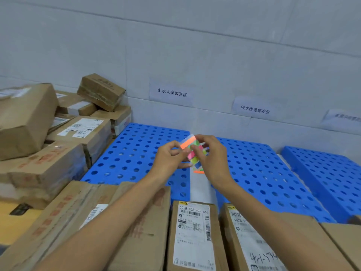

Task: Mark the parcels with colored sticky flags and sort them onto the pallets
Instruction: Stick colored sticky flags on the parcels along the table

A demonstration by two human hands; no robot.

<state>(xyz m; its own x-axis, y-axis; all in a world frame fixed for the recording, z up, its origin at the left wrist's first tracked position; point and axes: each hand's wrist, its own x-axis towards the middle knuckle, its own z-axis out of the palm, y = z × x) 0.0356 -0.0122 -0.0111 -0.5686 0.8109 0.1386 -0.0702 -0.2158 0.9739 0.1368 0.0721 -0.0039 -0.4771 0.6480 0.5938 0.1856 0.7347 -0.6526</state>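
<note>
Pale floor showing as a strip between pallets, left pallet, middle pallet and right pallet side by side across mid frame, blue and perforated, heap of cardboard parcels at left beside the left pallet, row of labelled parcels along the bottom edge

A grey panelled wall fills the upper half. Three white paper signs are stuck low on it. The first sign, at 12 o'clock, reads 山水人家暂存区. The second sign, toward 2 o'clock, reads 华龙西苑暂存区. The third sign, at 3 o'clock, is too blurred to read.
</note>
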